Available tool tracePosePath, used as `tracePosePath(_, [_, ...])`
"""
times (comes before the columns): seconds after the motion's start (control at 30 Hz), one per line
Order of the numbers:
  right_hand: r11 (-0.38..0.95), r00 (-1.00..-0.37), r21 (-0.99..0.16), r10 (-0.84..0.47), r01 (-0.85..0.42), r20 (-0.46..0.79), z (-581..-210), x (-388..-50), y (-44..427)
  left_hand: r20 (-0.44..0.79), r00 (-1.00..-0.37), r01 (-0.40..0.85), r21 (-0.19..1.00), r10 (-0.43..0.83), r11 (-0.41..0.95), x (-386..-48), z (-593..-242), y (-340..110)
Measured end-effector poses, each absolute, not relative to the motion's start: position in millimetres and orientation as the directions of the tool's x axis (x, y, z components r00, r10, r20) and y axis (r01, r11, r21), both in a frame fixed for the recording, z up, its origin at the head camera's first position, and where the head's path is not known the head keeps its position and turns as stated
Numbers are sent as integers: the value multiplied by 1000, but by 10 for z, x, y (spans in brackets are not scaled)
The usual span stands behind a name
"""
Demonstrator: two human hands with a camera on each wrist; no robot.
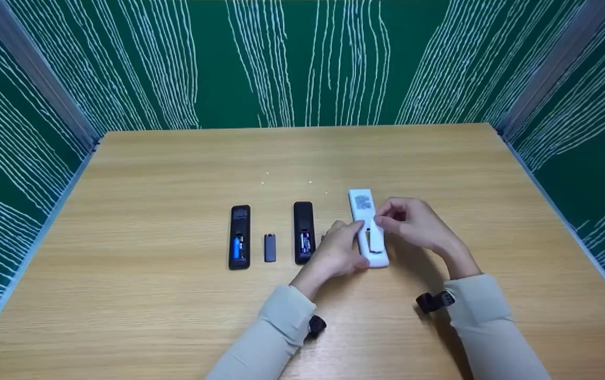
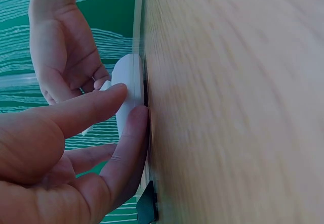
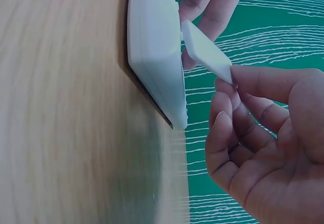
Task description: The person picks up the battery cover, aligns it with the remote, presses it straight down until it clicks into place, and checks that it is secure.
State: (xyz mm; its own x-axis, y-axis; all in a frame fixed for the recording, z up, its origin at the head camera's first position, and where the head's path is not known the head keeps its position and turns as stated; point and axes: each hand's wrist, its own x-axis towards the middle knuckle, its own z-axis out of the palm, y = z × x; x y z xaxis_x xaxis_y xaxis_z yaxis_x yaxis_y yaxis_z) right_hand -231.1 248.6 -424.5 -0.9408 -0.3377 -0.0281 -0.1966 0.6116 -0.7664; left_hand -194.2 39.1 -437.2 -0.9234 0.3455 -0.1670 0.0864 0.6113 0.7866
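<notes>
A white remote control (image 1: 361, 200) lies back side up on the table, its battery compartment uncovered and a yellowish battery partly visible inside. My left hand (image 1: 335, 248) holds this remote by its left side near the lower half; in the left wrist view, the thumb and a finger press against the white body (image 2: 129, 80). Between thumb and fingertips, my right hand (image 1: 418, 221) pinches a white battery cover (image 3: 205, 52) by one end. The cover is tilted above the compartment; its far end is close to the remote, and whether they touch I cannot tell.
Left of the white remote, a black remote (image 1: 303, 216) lies with two batteries showing. Farther left are a small dark battery cover (image 1: 270, 248) and another black remote (image 1: 239, 227) with a blue battery. Another small piece is mostly hidden behind my left hand. Tiny white bits dot the wooden table (image 1: 175, 306).
</notes>
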Motion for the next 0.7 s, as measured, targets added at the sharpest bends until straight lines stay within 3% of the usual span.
tracePosePath(0.7, [595,-934,-779,-356,-199,-33,-4273,-2316,2440,-140,-925,130,754,352,644,-1946,-4373,392])
